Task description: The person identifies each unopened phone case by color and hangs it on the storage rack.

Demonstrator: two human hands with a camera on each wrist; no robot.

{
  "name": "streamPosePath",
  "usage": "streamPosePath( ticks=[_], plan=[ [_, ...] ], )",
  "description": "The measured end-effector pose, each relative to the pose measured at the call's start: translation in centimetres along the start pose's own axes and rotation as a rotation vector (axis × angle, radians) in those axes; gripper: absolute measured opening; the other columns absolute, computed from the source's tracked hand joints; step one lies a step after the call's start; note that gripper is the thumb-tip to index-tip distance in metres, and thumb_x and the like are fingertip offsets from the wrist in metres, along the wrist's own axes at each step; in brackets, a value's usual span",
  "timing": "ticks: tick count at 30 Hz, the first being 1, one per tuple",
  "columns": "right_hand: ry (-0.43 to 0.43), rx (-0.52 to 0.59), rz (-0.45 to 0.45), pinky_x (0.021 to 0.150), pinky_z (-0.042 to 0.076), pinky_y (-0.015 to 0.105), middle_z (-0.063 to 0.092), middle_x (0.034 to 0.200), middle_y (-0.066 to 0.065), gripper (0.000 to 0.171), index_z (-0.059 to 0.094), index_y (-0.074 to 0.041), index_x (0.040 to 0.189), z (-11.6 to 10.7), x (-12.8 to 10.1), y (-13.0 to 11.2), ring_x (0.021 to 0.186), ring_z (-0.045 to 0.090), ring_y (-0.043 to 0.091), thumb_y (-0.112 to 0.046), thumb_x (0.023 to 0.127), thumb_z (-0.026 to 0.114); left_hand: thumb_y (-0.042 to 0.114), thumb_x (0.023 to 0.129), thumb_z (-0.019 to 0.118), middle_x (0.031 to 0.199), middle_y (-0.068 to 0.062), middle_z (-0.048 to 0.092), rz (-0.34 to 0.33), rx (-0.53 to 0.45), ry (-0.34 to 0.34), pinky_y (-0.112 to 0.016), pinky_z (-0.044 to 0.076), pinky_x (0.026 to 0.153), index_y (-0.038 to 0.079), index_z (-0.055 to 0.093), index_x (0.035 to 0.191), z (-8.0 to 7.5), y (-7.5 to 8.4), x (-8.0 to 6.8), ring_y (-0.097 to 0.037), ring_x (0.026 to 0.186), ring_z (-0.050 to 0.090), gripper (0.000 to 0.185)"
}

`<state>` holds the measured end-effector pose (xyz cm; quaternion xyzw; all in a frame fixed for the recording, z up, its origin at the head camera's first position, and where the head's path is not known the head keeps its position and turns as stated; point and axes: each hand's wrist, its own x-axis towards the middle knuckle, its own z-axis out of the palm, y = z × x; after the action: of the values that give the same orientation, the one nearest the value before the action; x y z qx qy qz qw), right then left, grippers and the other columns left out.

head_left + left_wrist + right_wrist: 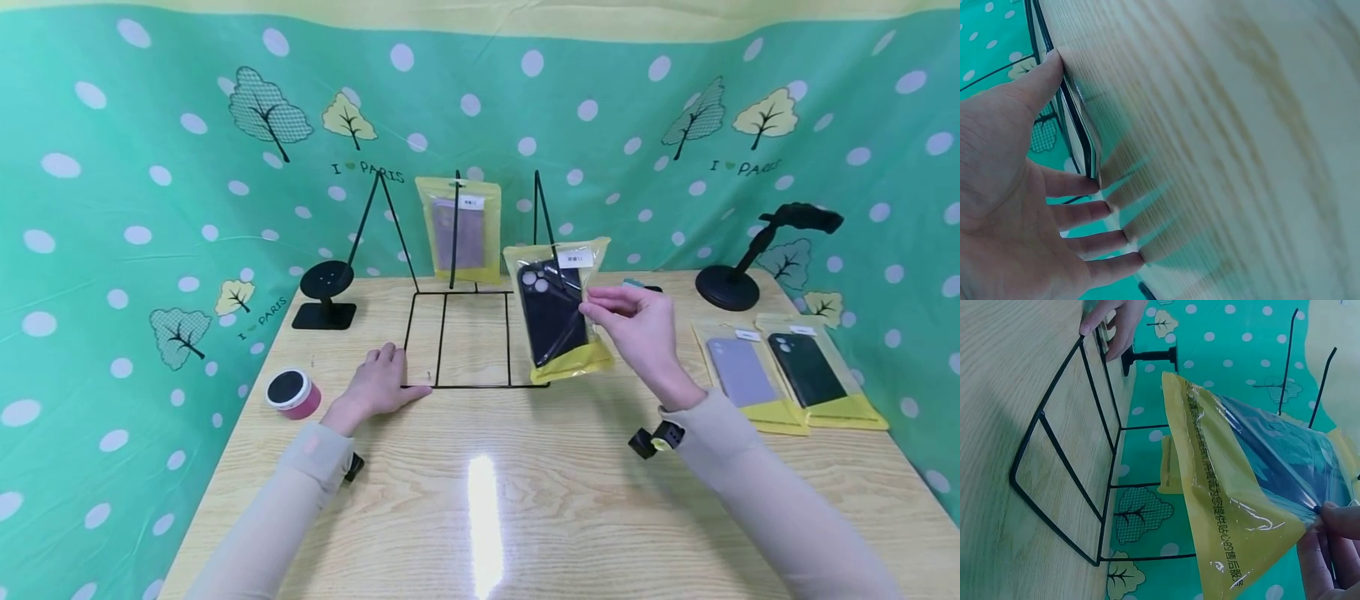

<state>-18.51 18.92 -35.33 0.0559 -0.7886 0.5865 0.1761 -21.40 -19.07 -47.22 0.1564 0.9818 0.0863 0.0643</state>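
Near the rack's right side, my right hand (637, 329) pinches the edge of a phone case in a clear, yellow-ended bag (555, 317). The case inside is dark, with camera holes at its top. Whether this bag touches the right-hand prong cannot be told. In the right wrist view, the bag's yellow end (1210, 506) bears printed writing. My left hand (381, 383) lies at the front left corner of the black wire rack (480, 387), fingers extended. Its thumb and fingertips touch the wire and tabletop in the left wrist view. A bagged purple phone case (471, 237) is at the middle prong.
Two more bagged phone cases, one light purple (738, 367) and one dark (806, 367), lie at the right. A black stand (731, 283) stands behind them. Left are a round-topped black stand (326, 296) and a pink jar (300, 404). A patterned green cloth (480, 100) surrounds the table.
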Motion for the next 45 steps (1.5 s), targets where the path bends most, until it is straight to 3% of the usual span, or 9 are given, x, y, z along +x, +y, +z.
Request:
streamPosePath(
  ticks=[11, 20, 33, 45],
  plan=[
    [0.041, 0.055, 0.073, 0.071, 0.052, 0.022, 0.072, 0.092, 0.009, 0.029, 0.073, -0.002, 0.103, 1.3, 2.3, 0.6, 0.083, 0.068, 0.012, -0.016, 0.078, 0.081, 0.059, 0.083, 0.063, 0.128, -0.027, 0.042, 0.008, -0.005, 0.015, -0.057, 0.041, 0.085, -0.01, 0.047, 0.123, -0.1, 0.1, 0.0, -0.044, 0.106, 0.043, 0.081],
    [0.138, 0.123, 0.083, 0.071, 0.052, 0.023, 0.072, 0.091, 0.008, 0.027, 0.073, -0.002, 0.101, 3.1, 4.2, 1.7, 0.082, 0.069, 0.013, -0.013, 0.077, 0.081, 0.06, 0.083, 0.062, 0.131, -0.028, 0.041, 0.0, -0.003, -0.013, -0.057, 0.041, 0.086, -0.01, 0.047, 0.125, -0.1, 0.1, -0.1, -0.045, 0.108, 0.043, 0.083],
    [0.19, 0.103, 0.092, 0.073, 0.052, 0.023, 0.071, 0.094, 0.009, 0.027, 0.073, -0.004, 0.103, 4.3, 7.0, 2.5, 0.085, 0.068, 0.013, -0.013, 0.079, 0.079, 0.06, 0.083, 0.063, 0.127, -0.026, 0.042, 0.004, -0.008, 0.015, -0.056, 0.041, 0.084, -0.009, 0.048, 0.122, -0.2, 0.0, 0.0, -0.043, 0.105, 0.043, 0.08],
    [0.151, 0.022, 0.13, 0.075, 0.051, 0.023, 0.07, 0.099, 0.006, 0.026, 0.072, -0.007, 0.107, 5.5, 8.7, 3.3, 0.088, 0.066, 0.012, -0.017, 0.083, 0.076, 0.061, 0.083, 0.062, 0.133, -0.028, 0.039, -0.009, -0.011, -0.004, -0.057, 0.039, 0.088, -0.009, 0.046, 0.125, 0.0, -0.1, 0.0, -0.045, 0.111, 0.041, 0.083]
  ],
)
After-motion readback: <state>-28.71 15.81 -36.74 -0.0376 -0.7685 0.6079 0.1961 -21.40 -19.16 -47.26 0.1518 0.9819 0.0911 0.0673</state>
